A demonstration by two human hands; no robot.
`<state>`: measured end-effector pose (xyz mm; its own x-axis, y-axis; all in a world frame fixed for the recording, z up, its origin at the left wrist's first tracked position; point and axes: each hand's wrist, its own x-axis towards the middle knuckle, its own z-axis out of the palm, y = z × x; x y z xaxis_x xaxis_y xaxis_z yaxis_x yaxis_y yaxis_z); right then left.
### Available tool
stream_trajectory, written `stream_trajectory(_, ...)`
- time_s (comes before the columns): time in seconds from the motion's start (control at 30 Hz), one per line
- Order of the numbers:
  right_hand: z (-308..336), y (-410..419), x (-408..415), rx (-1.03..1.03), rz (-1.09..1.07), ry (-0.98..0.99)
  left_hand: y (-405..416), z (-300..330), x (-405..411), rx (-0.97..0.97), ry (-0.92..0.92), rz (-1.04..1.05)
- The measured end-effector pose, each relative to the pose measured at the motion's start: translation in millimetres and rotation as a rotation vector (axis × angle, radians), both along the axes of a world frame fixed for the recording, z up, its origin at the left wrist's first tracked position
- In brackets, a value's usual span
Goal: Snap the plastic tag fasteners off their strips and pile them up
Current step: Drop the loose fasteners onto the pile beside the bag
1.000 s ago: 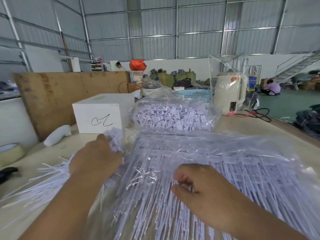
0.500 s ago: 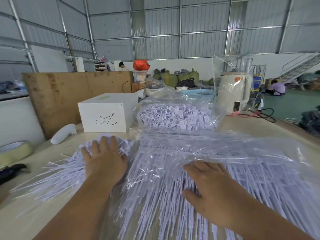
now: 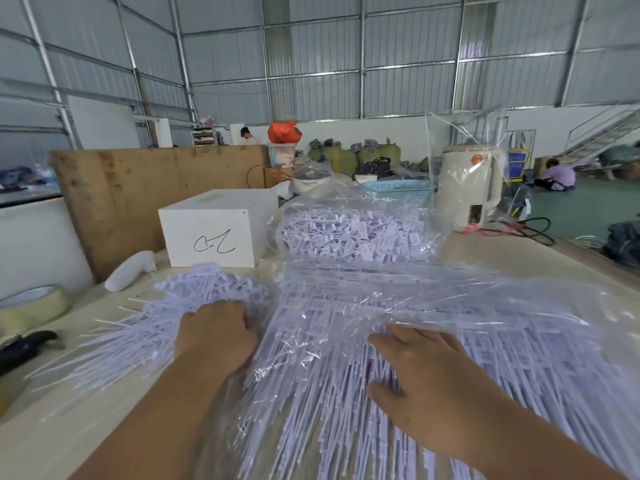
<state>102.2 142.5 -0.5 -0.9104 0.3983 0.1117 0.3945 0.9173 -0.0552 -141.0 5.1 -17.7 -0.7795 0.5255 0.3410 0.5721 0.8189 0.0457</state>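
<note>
A fan of loose white tag fasteners (image 3: 114,344) lies on the table at the left, heads bunched near the white box. My left hand (image 3: 214,337) rests on this pile with its fingers bent down over it, tips hidden. On the right, a thick spread of fastener strips (image 3: 346,427) lies partly under a clear plastic bag (image 3: 433,299). My right hand (image 3: 426,379) lies flat on the strips, fingers straight, tips under the bag's edge. A second clear bag of fasteners (image 3: 349,233) sits behind.
A white box (image 3: 211,233) with a scribble stands behind the loose pile, a white handheld device (image 3: 130,271) beside it. A tape roll (image 3: 31,306) and a black tool (image 3: 24,344) lie at the far left. A cream kettle (image 3: 469,185) stands back right.
My left hand put its bunch of fasteners down on the loose pile, spread flat, then bent its fingers. My right hand uncurled and now lies flat on the strips.
</note>
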Motion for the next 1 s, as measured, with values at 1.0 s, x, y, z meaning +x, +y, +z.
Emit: stream_trajectory(1.0, 8, 28, 3, 0.131, -0.169, 0.19, 38, -2, 109, 0.198, -0.007, -0.743)
